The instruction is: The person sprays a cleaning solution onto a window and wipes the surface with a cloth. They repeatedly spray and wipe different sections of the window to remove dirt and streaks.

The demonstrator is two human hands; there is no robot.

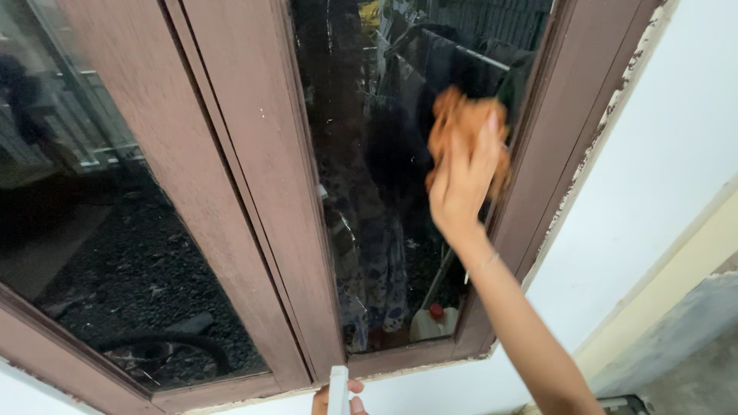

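My right hand [461,180] is raised against the right window pane [369,154] and presses an orange cloth [461,123] flat on the glass; the cloth is motion-blurred. Only the fingertips of my left hand [338,397] show at the bottom edge, where they grip a white bottle-like object [339,388], of which just the top shows. The brown wooden window frame [254,192] has two glazed panes, and its centre post stands between the two hands.
The left pane [100,230] shows gravel ground and a railing outside. Through the right pane hang clothes on a line, and a white jug with a red cap [434,319] stands low. A white wall [653,154] with chipped paint runs to the right.
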